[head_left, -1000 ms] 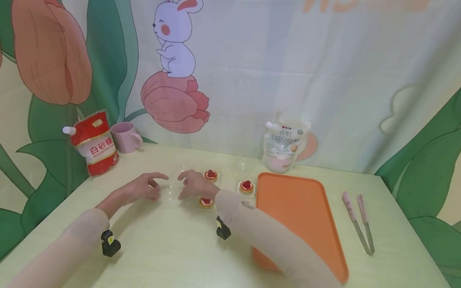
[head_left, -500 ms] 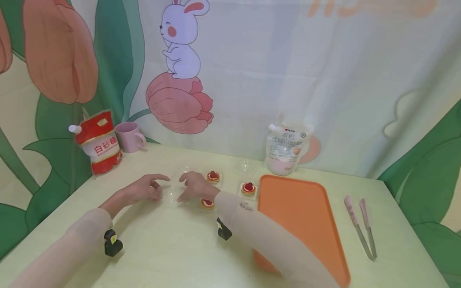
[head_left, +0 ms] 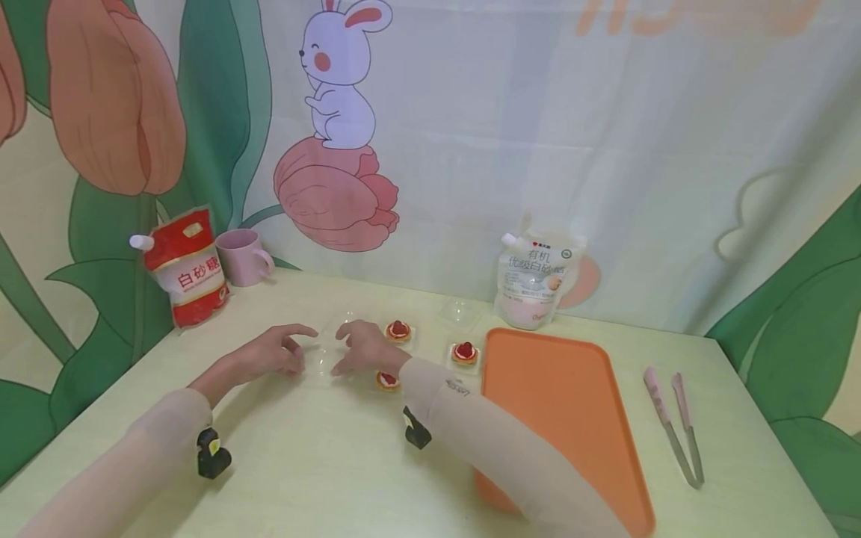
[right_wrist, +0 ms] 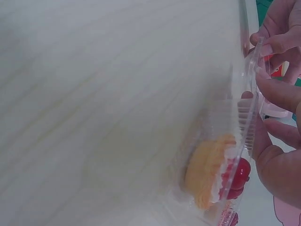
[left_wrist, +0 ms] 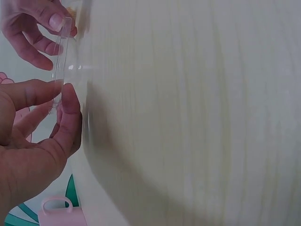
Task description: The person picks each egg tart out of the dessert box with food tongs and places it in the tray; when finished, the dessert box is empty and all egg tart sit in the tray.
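Observation:
Between my two hands is a clear plastic container (head_left: 323, 355), hard to make out against the pale table. My left hand (head_left: 270, 351) pinches one edge of it, thumb on one side and fingertip on the other, as the left wrist view shows. Opposite, my right hand (head_left: 366, 347) has thumb and fingers at its near-right edge, the thumb (left_wrist: 56, 22) overlapping the plastic. Small tarts topped with cream and red berries sit close to my right hand: one tart (head_left: 398, 331) behind it, another (head_left: 388, 381) partly hidden by the wrist. In the right wrist view, a tart (right_wrist: 211, 174) lies below the fingers.
A third tart (head_left: 464, 353) sits in clear plastic beside the orange tray (head_left: 548, 396). Behind it lies another clear plastic piece (head_left: 459, 312), near a white pouch (head_left: 531, 284). Pink-handled tongs (head_left: 676, 426) lie right. A red sugar bag (head_left: 190, 269) and pink mug (head_left: 244, 258) stand at back left.
The whole head view has shifted slightly, with the scene lying a little further right and down. Both hands stay about the container, almost unmoved.

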Demonstrator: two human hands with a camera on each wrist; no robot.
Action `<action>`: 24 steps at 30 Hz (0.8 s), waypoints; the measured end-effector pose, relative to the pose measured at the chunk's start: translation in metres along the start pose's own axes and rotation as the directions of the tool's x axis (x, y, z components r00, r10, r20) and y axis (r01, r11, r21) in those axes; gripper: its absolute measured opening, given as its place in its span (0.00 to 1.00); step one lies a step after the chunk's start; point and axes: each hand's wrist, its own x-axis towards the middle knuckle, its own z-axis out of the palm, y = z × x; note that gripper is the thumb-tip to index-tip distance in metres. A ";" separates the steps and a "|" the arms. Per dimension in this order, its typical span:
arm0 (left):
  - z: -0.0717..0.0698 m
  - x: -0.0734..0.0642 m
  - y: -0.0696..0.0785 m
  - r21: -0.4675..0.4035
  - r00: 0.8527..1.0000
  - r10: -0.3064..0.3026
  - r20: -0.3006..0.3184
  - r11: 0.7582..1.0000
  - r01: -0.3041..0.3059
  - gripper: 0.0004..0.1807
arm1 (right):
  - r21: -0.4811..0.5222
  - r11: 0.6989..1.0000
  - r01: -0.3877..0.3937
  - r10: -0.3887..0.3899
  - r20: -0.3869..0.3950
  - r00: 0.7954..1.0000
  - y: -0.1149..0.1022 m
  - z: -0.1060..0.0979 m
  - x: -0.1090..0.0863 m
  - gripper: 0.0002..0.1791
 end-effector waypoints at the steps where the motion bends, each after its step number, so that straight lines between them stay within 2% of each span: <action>1: 0.000 0.000 0.000 0.001 1.000 -0.001 -0.002 1.000 0.001 0.35 | 0.004 1.000 -0.002 0.002 -0.001 1.000 0.000 0.000 0.000 0.33; 12: 0.000 -0.003 0.000 -0.003 0.999 -0.036 -0.003 0.999 0.036 0.35 | 0.022 1.000 -0.016 0.015 0.011 1.000 -0.004 -0.003 -0.004 0.33; 19: -0.010 -0.013 -0.001 0.000 0.997 -0.074 0.014 0.997 0.074 0.36 | 0.017 1.000 0.011 -0.012 0.038 0.999 0.001 -0.011 -0.007 0.32; 22: -0.016 -0.018 0.001 0.033 0.995 -0.096 -0.019 0.995 0.097 0.38 | 0.021 0.999 0.042 -0.043 0.034 0.999 0.005 -0.019 -0.010 0.32; 24: -0.019 -0.021 0.002 0.069 0.995 -0.080 -0.065 0.994 0.084 0.38 | 0.039 0.998 0.054 -0.055 0.024 0.998 0.008 -0.025 -0.015 0.32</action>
